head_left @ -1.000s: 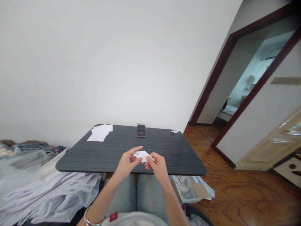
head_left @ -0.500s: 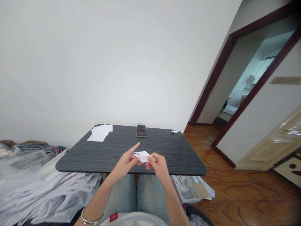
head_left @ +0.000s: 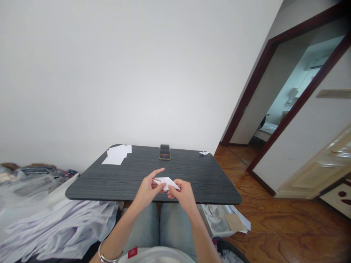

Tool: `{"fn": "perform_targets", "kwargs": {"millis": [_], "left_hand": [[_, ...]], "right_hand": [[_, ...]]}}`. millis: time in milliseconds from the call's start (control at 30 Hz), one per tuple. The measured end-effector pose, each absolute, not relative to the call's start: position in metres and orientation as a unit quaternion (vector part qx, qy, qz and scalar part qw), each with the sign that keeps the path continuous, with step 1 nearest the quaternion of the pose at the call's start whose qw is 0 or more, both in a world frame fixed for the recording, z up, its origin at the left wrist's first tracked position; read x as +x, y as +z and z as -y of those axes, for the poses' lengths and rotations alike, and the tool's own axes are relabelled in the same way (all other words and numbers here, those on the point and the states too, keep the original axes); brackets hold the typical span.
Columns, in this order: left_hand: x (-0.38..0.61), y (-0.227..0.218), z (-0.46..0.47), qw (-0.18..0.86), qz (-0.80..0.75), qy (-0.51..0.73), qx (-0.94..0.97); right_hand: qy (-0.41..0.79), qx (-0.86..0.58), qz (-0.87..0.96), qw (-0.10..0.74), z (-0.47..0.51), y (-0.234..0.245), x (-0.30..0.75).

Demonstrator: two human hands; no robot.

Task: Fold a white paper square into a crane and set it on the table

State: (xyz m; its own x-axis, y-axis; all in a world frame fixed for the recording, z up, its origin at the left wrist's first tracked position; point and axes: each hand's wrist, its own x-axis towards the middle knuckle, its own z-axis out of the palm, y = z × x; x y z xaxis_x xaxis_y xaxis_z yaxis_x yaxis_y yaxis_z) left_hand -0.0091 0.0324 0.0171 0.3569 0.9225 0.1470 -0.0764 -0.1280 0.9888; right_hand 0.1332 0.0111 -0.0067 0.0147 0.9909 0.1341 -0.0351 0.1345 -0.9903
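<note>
Both forearms rise from the lap and meet over the near edge of the dark grey, fine-striped table (head_left: 123, 179). The left hand (head_left: 147, 189) pinches the left end of a small folded white paper (head_left: 165, 181) between its thumb and lower fingers, while its index finger sticks out straight, clear of the sheet. The right hand (head_left: 185, 194) is curled, thumb and forefinger closed on the paper's right side, with the other fingers tucked beneath. The paper lies roughly level between the two hands, low over the tabletop close to its front edge. Whether it touches the surface cannot be told. A silver bracelet (head_left: 109, 257) circles the left wrist.

At the far edge, in the middle, is a dark phone with a gold rim (head_left: 165, 152). A loose stack of white sheets (head_left: 116, 155) lies by the far left corner, and a tiny white folded paper figure (head_left: 204, 153) sits at the far right corner. All three are well apart from the hands, and nothing stands between them and the paper.

Bare tabletop spreads to both sides of the hands. Left of the table lies a heap of pale crumpled material (head_left: 55, 223); below its right corner, paper scraps (head_left: 222, 219) rest on the brown wooden floor (head_left: 287, 226).
</note>
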Motion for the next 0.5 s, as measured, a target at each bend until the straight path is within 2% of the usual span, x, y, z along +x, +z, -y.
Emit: {"fn": "perform_targets", "kwargs": {"millis": [333,500], "left_hand": [[-0.017,0.014,-0.037,0.572,-0.346,0.441,0.6],[-0.018,0.014,-0.039,0.57,-0.347,0.448,0.595]], "right_hand": [[0.583,-0.388,0.542,0.464,-0.008,0.002,0.151],[0.59,-0.366,0.552,0.462,-0.006,0.005,0.153]]}}
